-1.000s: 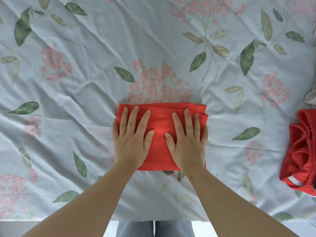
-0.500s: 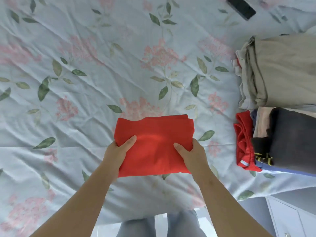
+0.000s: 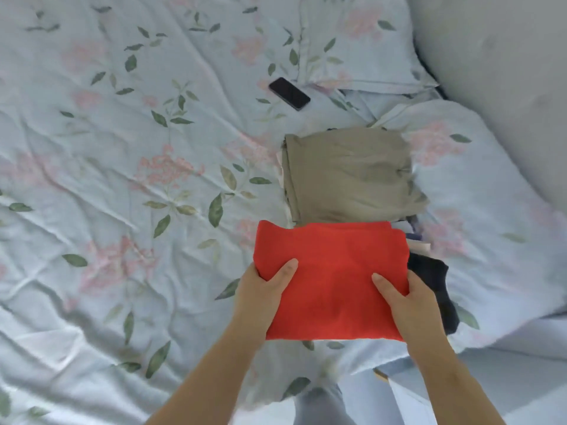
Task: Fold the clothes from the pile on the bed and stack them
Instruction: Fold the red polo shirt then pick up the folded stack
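Red folded garment (image 3: 334, 277) is gripped at its side edges by left hand (image 3: 260, 289) and right hand (image 3: 408, 299), thumbs on top, fingers curled beneath, both forearms reaching forward over the bed (image 3: 122, 179).

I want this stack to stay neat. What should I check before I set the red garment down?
1. Left hand grips the folded red garment at its left edge: ok.
2. Right hand grips its right edge: ok.
3. Fold flat, no loose ends: ok.
4. Squared over the dark garment beneath: not ok, that one sticks out at right.
5. Resting on it already: cannot tell.
6. Phone away from the clothes: ok.
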`<state>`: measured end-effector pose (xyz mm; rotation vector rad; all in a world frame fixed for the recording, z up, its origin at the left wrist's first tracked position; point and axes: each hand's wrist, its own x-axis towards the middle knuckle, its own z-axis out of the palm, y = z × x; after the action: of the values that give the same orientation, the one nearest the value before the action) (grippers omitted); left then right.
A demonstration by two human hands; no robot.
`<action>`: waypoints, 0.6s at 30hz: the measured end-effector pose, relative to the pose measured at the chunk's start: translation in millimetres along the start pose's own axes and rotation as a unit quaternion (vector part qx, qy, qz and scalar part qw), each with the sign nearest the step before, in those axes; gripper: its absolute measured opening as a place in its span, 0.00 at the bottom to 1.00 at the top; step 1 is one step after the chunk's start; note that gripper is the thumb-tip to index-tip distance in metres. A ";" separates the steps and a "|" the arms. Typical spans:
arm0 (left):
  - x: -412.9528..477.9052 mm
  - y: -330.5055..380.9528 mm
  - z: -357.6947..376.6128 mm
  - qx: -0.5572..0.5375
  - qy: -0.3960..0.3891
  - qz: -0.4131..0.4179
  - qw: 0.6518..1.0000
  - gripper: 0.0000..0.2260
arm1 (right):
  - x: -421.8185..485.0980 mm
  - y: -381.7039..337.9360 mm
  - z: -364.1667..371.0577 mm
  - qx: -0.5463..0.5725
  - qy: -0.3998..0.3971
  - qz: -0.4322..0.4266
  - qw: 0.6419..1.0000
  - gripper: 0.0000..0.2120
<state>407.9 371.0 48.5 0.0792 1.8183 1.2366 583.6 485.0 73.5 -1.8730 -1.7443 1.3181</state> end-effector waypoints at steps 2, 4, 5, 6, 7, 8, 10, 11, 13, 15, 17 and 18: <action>-2.7 -2.9 44.3 0.011 0.009 0.005 1.000 0.17 | 22.0 19.2 -30.9 -0.013 0.009 0.013 1.000 0.06; -3.6 -9.8 75.7 0.051 0.033 0.009 0.998 0.20 | 37.3 37.3 -49.1 -0.035 0.011 0.033 0.999 0.12; -3.0 -14.9 86.9 0.097 0.049 0.016 0.994 0.21 | 42.3 46.0 -53.2 -0.056 0.009 0.048 0.997 0.14; -2.6 -21.1 94.6 0.155 0.070 0.026 0.985 0.23 | 45.0 53.5 -53.9 -0.097 0.013 0.059 0.993 0.17; -2.4 -27.9 100.7 0.213 0.097 0.039 0.971 0.26 | 46.2 60.0 -51.8 -0.154 0.026 0.055 0.986 0.22; -3.0 -34.7 105.0 0.263 0.129 0.058 0.954 0.29 | 46.1 65.1 -47.5 -0.206 0.045 0.034 0.977 0.28; -5.5 -43.9 112.7 0.345 0.178 0.111 0.915 0.33 | 43.9 67.7 -34.8 -0.276 0.060 -0.026 0.959 0.33; -5.7 -46.8 116.7 0.382 0.183 0.133 0.896 0.33 | 44.9 69.1 -27.4 -0.307 0.040 -0.051 0.949 0.33; -1.6 -51.1 121.9 0.437 0.162 0.131 0.875 0.32 | 50.8 76.3 -13.2 -0.351 -0.017 -0.066 0.934 0.32; 8.5 -58.3 122.8 0.467 0.135 0.098 0.868 0.33 | 59.6 87.9 -3.1 -0.360 -0.038 -0.058 0.930 0.32; 20.7 -67.7 122.4 0.473 0.121 0.077 0.869 0.33 | 68.4 98.9 4.6 -0.362 -0.038 -0.063 0.929 0.32; 25.6 -72.9 121.6 0.477 0.117 0.068 0.868 0.33 | 71.0 103.8 8.6 -0.365 -0.038 -0.068 0.928 0.32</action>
<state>507.7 433.8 -34.3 0.6382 2.5202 0.3196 635.8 519.9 -35.9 -1.9829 -2.6033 0.7348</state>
